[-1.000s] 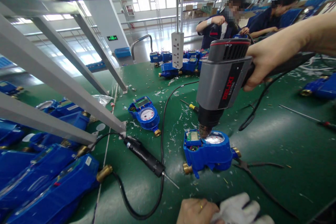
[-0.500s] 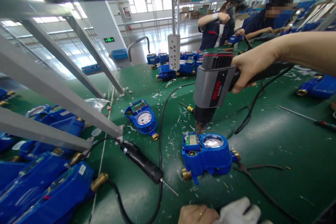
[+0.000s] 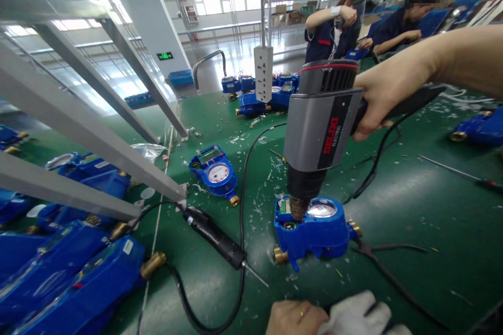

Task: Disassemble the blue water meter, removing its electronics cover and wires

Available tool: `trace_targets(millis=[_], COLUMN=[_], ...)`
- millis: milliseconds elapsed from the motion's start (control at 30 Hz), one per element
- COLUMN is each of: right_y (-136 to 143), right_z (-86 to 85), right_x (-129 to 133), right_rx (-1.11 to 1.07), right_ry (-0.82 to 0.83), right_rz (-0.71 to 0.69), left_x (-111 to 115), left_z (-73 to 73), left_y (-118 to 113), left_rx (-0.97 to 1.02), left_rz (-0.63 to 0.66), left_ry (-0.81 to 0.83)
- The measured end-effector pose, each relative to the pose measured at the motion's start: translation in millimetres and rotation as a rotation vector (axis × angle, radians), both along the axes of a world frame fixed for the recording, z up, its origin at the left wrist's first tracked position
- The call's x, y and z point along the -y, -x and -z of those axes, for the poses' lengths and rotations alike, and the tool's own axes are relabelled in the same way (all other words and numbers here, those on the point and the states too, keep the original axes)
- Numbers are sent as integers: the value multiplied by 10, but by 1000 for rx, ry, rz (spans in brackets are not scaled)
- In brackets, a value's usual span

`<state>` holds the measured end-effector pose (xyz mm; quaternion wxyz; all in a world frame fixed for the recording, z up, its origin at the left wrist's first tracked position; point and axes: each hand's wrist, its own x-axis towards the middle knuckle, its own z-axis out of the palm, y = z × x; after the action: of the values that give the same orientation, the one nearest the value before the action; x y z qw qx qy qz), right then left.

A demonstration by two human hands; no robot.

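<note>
My right hand (image 3: 379,99) grips the handle of a grey and black heat gun (image 3: 320,120). Its nozzle points down, just over the open electronics compartment of a blue water meter (image 3: 318,235), and partly covers the small circuit board. Whether the nozzle touches the meter I cannot tell. At the bottom edge, my left hand (image 3: 294,318), with a ring on one finger, is closed against a white glove (image 3: 356,314); its fingertips are hidden. Beside the meter's right brass end lie pliers (image 3: 367,251) with dark handles.
A black electric screwdriver (image 3: 214,238) with its cable lies to the left, below another water meter (image 3: 218,172). Several blue meters (image 3: 94,277) crowd the left behind slanted metal bars (image 3: 98,133). A power strip (image 3: 263,73) hangs ahead. A long screwdriver (image 3: 451,167) lies right. Two co-workers sit beyond.
The heat gun has come down and slightly closer, its nozzle shifting from behind the meter to over the compartment. My left hand stays in place with the glove.
</note>
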<state>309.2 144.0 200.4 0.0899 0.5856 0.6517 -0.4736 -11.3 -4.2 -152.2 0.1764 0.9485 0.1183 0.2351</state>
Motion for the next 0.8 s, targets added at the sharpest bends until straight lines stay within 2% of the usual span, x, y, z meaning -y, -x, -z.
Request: trace_targets(millis=[200, 333, 467, 633, 800], right_y=[178, 253, 291, 271, 198], right_z=[-20, -15, 1, -19, -70], right_x=[-57, -103, -133, -104, -31], right_rx=[53, 2, -15, 47, 120], right_ry=[-58, -70, -90, -90, -70], right_rz=[-27, -95, -125, -81, -28], left_x=[36, 54, 49, 31, 48], left_z=[113, 179, 138, 40, 76], left_y=[41, 53, 53, 42, 31], left_rx=[-4, -7, 2, 0, -5], left_rz=[17, 1, -14, -12, -2], left_ry=[8, -4, -16, 7, 3])
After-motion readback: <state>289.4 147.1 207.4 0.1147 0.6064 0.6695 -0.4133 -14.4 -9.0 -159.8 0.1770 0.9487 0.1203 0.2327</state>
